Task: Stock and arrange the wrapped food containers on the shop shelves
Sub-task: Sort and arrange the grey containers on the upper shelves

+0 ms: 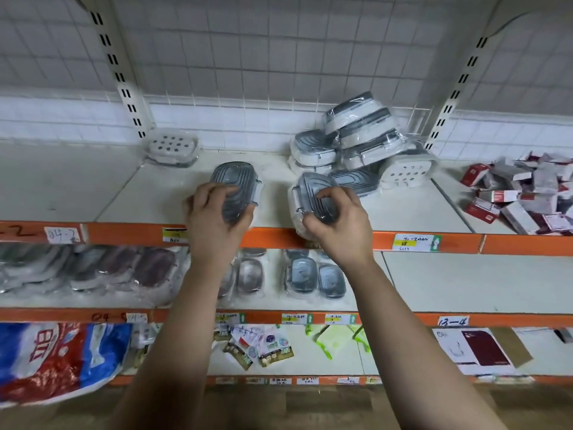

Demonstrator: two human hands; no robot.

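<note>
Both hands are up at the top shelf [124,187], set apart from each other, each clamped on its own wrapped box. The left hand [214,218] curls its fingers over the near end of a grey-lidded container [237,190], which lies flat on the shelf, lid up, close to the front edge. The right hand [338,221] grips a second container [310,193], fingers hooked over the lid and thumb at its near end. This one sits tilted at the front of the shelf, its lower end hanging over the orange edge strip [434,243].

Just behind the right hand, a heap of wrapped containers [356,144] leans against the tiled back wall, some on edge, some flat. Well to the left of the heap, at the back corner, a lone container [172,147] rests with its dotted side up. At the far right of the same shelf lies a jumble of red and white boxes [521,193].

Below, between the forearms, the middle shelf carries more wrapped grey containers [316,277], with darker wrapped ones [93,271] further left. The bottom shelf holds a blue and red bag [55,358] and loose sachets [257,346].
</note>
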